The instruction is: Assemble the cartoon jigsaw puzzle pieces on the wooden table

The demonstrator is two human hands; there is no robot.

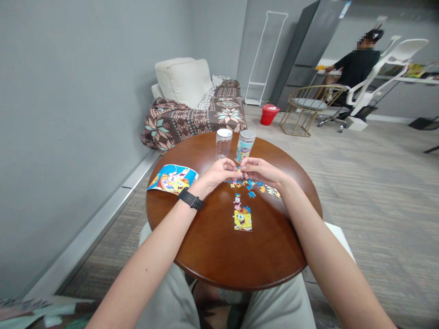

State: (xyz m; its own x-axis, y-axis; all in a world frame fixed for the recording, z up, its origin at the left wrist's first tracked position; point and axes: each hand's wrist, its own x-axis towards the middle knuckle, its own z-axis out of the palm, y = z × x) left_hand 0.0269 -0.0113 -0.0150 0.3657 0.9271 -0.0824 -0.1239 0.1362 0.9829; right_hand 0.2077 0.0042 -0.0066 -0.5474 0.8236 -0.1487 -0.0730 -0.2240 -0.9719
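Note:
Fingertips nearly meeting, my left hand (224, 170) and my right hand (258, 170) are over the far part of the round table. Both are closed in a pinch around a small jigsaw puzzle piece (239, 169), mostly hidden by the fingers. Below and to the right of them lie loose puzzle pieces (252, 184), blue, yellow and pale. Nearer to me is a joined section of puzzle (243, 220) with a yellow cartoon face, and a narrow strip with a pink figure (237, 201) adjoins its top left.
A curved picture sheet (171, 177) lies at the table's left. Behind my hands stand a clear jar (223, 145) and a printed jar (244, 145), both lidded. Beyond the wooden table (219, 256) are a covered sofa (195, 109), a red bin (268, 114) and a seated person (358, 68).

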